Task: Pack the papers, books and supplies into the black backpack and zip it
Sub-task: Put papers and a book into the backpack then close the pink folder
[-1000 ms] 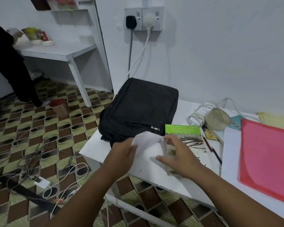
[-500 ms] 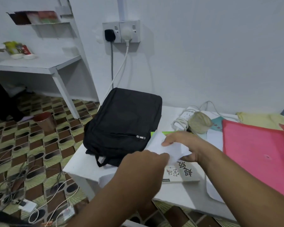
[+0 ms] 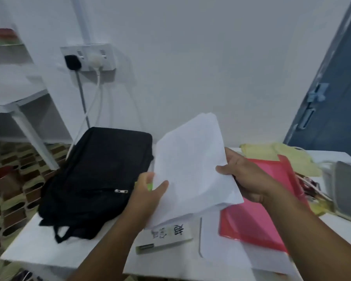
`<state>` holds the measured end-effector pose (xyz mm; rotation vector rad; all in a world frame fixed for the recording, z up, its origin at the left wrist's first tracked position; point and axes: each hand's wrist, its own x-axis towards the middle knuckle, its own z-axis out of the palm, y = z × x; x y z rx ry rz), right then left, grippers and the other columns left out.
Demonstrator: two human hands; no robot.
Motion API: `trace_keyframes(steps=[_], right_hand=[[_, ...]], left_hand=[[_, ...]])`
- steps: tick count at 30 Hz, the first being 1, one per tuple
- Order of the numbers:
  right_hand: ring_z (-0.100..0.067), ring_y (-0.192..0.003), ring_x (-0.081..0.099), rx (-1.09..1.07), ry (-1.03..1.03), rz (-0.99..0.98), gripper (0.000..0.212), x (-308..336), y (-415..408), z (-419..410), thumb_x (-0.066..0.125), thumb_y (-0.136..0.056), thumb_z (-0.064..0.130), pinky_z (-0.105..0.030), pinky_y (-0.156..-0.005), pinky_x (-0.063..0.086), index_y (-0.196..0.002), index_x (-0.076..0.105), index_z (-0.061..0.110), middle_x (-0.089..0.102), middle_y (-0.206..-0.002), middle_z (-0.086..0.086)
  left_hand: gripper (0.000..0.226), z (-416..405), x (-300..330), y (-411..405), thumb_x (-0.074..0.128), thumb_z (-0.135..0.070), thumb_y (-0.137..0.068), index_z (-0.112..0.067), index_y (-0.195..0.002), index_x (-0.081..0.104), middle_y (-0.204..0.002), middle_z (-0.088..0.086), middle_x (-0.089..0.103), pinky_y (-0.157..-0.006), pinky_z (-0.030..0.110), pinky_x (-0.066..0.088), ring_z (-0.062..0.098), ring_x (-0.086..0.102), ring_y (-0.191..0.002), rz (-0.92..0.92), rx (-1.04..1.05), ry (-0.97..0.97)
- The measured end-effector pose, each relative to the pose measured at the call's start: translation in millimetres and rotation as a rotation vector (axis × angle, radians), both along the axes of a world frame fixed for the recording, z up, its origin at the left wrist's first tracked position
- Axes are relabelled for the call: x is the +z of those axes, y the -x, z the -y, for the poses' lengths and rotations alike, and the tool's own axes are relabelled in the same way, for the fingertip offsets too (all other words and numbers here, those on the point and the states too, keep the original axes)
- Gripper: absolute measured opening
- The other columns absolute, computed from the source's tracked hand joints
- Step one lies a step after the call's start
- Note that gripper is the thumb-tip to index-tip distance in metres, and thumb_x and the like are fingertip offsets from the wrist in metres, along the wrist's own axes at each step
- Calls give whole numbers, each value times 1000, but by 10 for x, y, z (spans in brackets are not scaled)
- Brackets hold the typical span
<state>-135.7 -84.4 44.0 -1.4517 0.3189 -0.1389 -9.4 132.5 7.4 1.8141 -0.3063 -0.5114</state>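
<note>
I see a black backpack point(image 3: 95, 179), white papers point(image 3: 190, 169), a pink folder point(image 3: 257, 222), a white table point(image 3: 49, 248), a brown-and-green patterned floor point(image 3: 6, 199), and a blue door point(image 3: 332, 110).

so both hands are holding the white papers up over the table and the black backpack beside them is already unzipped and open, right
Not quite. In the head view the black backpack lies flat with its front zipper closed. The rest holds: the left hand and right hand hold the white papers above the table.

Both hands have lifted the white papers point(image 3: 193, 169) off the book point(image 3: 170, 235).
</note>
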Motion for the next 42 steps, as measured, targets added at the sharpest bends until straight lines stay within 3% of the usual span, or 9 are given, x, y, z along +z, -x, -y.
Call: trace_keyframes(steps=[5, 11, 16, 24, 28, 32, 35, 38, 42], right_hand=[[-35, -115, 66, -130, -9, -54, 51, -224, 402, 627, 47, -95, -10, -53, -102, 49, -136, 54, 19, 69, -127, -9], [-44, -111, 65, -369, 57, -215, 21, -718, 1117, 1435, 58, -97, 4, -59, -102, 47, -115, 67, 3, 71, -116, -20], [-7, -92, 72, -445, 216, -255, 21, -764, 1597, 1798, 58, -97, 13, -17, -75, 54, -114, 69, 21, 76, -106, 9], [-26, -97, 74, -486, 83, -250, 24, -920, 1952, 2159, 57, -93, 14, -54, -95, 55, -111, 71, 18, 77, -104, -1], [-26, -89, 76, -436, -93, -262, 24, -1014, 2030, 2209, 50, -101, 5, -37, -69, 60, -117, 65, 15, 77, -104, -8], [-31, -101, 73, -409, -93, -267, 27, -1138, 2078, 2232, 49, -103, 7, -48, -90, 57, -124, 65, 14, 75, -112, -9], [-26, -94, 75, -492, -35, -264, 30, -1147, 2130, 2232, 45, -102, 0, -38, -79, 60, -120, 65, 12, 77, -105, -8], [-12, -74, 72, -669, 12, -245, 27, -1071, 2226, 2276, 44, -101, -3, -17, -55, 53, -114, 64, 10, 74, -93, 1], [-11, -87, 65, -824, 4, -247, 27, -1103, 2346, 2359, 43, -103, 5, -22, -60, 49, -122, 58, 16, 69, -104, 2]], left_hand=[[31, 692, -237, 94, 65, -3, -90, -4, -121, 62, -109, 16, 74, -77, 40, 59, 32, 73, -91, -375, -153, 284], [51, 1589, -482, 613, 71, 0, -78, -16, -126, 61, -117, 10, 73, -93, 48, 55, 30, 70, -107, -199, -279, 234], [36, 2147, -586, 1088, 55, -24, -93, -27, -129, 59, -116, -4, 72, -92, 46, 56, 20, 70, -104, -53, -275, 47], [27, 2562, -681, 1520, 50, -25, -101, -25, -126, 58, -117, -3, 68, -97, 49, 53, 21, 65, -105, -5, -173, -62], [26, 2619, -712, 1585, 45, -20, -104, -27, -126, 57, -115, -7, 68, -90, 40, 55, 17, 66, -105, -34, -184, -71], [23, 2660, -717, 1646, 43, -23, -105, -29, -123, 55, -114, -8, 67, -83, 33, 53, 15, 64, -104, -25, -204, -89], [21, 2697, -733, 1703, 45, -28, -105, -29, -118, 61, -111, -7, 71, -84, 33, 55, 15, 67, -102, -42, -243, -66], [21, 2695, -813, 1738, 47, -28, -105, -27, -117, 64, -110, -12, 69, -85, 22, 49, 9, 64, -104, 113, -292, -88], [37, 2756, -1036, 1850, 61, -23, -87, -26, -124, 55, -112, -12, 61, -92, 23, 49, 12, 58, -107, 330, -488, -335]])
